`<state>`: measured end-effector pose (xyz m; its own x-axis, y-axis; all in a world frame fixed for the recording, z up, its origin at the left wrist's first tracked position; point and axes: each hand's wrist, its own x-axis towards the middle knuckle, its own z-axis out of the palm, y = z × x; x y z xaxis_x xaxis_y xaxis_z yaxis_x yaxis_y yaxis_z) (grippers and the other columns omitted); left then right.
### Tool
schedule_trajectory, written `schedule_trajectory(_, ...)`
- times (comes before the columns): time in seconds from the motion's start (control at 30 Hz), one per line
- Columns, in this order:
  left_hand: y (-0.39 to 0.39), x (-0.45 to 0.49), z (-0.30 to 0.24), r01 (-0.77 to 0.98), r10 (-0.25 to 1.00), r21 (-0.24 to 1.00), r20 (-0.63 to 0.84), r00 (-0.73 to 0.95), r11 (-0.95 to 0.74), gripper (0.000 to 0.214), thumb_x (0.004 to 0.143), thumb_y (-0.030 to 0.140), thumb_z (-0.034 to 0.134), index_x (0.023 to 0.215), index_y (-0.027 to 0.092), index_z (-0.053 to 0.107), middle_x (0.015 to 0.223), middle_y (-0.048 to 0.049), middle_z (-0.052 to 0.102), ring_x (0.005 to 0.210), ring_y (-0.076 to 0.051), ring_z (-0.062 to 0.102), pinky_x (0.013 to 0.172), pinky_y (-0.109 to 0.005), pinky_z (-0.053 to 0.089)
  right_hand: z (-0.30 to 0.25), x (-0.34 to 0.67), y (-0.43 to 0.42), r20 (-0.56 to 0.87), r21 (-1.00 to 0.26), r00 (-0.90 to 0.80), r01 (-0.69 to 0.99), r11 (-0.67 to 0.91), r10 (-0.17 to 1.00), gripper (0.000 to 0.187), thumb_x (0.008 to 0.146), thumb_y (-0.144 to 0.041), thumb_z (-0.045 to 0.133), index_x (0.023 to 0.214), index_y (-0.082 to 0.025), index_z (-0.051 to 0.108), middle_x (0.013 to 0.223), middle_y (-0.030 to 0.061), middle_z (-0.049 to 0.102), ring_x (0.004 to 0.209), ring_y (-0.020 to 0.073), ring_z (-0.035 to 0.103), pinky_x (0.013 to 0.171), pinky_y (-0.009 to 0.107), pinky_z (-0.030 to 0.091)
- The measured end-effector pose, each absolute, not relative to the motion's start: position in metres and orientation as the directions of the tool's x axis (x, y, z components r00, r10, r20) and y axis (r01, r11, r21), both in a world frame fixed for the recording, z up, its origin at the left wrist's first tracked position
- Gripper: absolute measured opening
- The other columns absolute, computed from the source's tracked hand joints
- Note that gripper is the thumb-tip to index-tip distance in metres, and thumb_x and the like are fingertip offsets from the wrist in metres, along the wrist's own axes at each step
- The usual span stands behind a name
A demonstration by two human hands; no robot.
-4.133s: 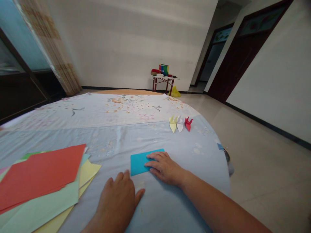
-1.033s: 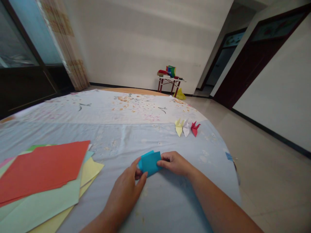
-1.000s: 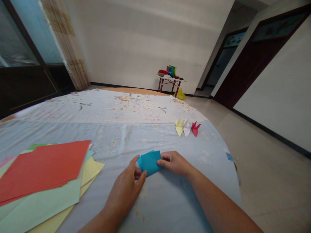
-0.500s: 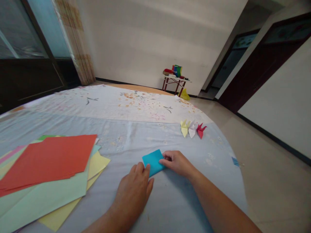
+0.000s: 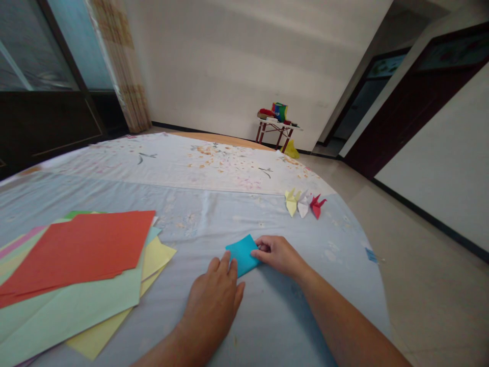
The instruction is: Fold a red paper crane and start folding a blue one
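A folded square of blue paper [image 5: 243, 256] lies on the cloth-covered table, between my two hands. My left hand [image 5: 214, 293] rests with its fingers stretched out, the fingertips on the left edge of the paper. With thumb and forefinger, my right hand [image 5: 275, 255] pinches the paper's right corner. Beyond the right hand stand three folded paper cranes: a yellow crane [image 5: 291, 204], a white crane [image 5: 303, 206] and a red crane [image 5: 317, 207].
On the left lies a pile of coloured sheets, with orange paper [image 5: 91, 247] on top and pale green paper [image 5: 95, 300] beneath. A floral tablecloth [image 5: 183, 209] covers the round table. Farther off, a small side table [image 5: 280, 125] stands against the wall.
The fingers of my left hand have straightened a little and shifted along the paper's left edge. The right hand keeps its pinch on the corner.
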<state>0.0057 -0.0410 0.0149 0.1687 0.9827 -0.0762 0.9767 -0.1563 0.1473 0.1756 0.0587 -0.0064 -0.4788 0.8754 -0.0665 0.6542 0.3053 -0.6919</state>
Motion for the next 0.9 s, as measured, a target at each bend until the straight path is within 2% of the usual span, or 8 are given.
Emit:
schedule_trajectory(0.27, -0.042, 0.004, 0.013, 0.974, 0.982, 0.147, -0.048, 0.181, -0.172, 0.041, 0.086, 0.032, 0.039, 0.120, 0.016, 0.054, 0.137, -0.0118, 0.043, 0.112, -0.028, 0.048, 0.081, -0.040, 0.049, -0.006, 0.175, 0.058, -0.095, -0.720, -0.472, 0.640, 0.267, 0.876, 0.024, 0.074, -0.038, 0.059, 0.085, -0.018, 0.066, 0.061, -0.0036, 0.052, 0.056, 0.0090, 0.045, 0.050, 0.018, 0.029)
schedule_trajectory(0.57, -0.041, 0.003, 0.014, 0.973, 0.983, 0.154, -0.039, 0.179, -0.171, 0.037, 0.086, 0.032, 0.039, 0.115, 0.018, 0.056, 0.132, -0.0109, 0.048, 0.110, -0.028, 0.048, 0.081, -0.040, 0.048, -0.003, 0.173, 0.059, -0.108, -0.707, -0.464, 0.658, 0.261, 0.879, 0.022, 0.073, -0.035, 0.060, 0.085, -0.018, 0.066, 0.061, -0.0037, 0.054, 0.056, 0.0090, 0.046, 0.050, 0.019, 0.030)
schedule_trajectory(0.67, -0.034, -0.003, 0.017, 0.965, 0.984, 0.203, -0.030, 0.174, -0.164, 0.033, 0.088, 0.032, 0.033, 0.104, 0.023, 0.060, 0.123, -0.0073, 0.054, 0.103, -0.025, 0.052, 0.076, -0.037, 0.048, -0.003, 0.173, 0.058, -0.092, -0.681, -0.455, 0.678, 0.277, 0.886, 0.021, 0.073, -0.034, 0.061, 0.088, -0.019, 0.065, 0.062, -0.0038, 0.055, 0.057, 0.0094, 0.048, 0.050, 0.019, 0.030)
schedule_trajectory(0.73, -0.028, -0.009, 0.020, 0.952, 0.981, 0.254, -0.044, 0.190, -0.173, 0.034, 0.090, 0.033, 0.028, 0.094, 0.025, 0.061, 0.108, -0.0045, 0.059, 0.094, -0.021, 0.056, 0.072, -0.033, 0.048, -0.002, 0.172, 0.057, -0.075, -0.650, -0.448, 0.700, 0.297, 0.891, 0.022, 0.073, -0.032, 0.060, 0.091, -0.021, 0.064, 0.061, -0.0040, 0.055, 0.057, 0.0097, 0.048, 0.050, 0.019, 0.030)
schedule_trajectory(0.8, -0.023, -0.014, 0.020, 0.939, 0.980, 0.296, -0.046, 0.196, -0.174, 0.034, 0.090, 0.035, 0.028, 0.090, 0.026, 0.061, 0.098, -0.0030, 0.059, 0.089, -0.018, 0.057, 0.072, -0.030, 0.046, -0.002, 0.172, 0.055, -0.051, -0.607, -0.447, 0.724, 0.328, 0.893, 0.025, 0.073, -0.031, 0.060, 0.096, -0.022, 0.062, 0.062, -0.0040, 0.055, 0.058, 0.0105, 0.049, 0.052, 0.020, 0.030)
schedule_trajectory(0.9, -0.020, -0.017, 0.018, 0.931, 0.980, 0.320, -0.034, 0.197, -0.176, 0.029, 0.088, 0.042, 0.035, 0.086, 0.026, 0.059, 0.095, -0.0014, 0.056, 0.088, -0.017, 0.057, 0.069, -0.027, 0.043, 0.000, 0.170, 0.051, 0.020, -0.532, -0.451, 0.751, 0.392, 0.892, 0.036, 0.073, -0.030, 0.061, 0.107, -0.021, 0.057, 0.067, -0.0020, 0.058, 0.066, 0.0136, 0.050, 0.059, 0.022, 0.035)
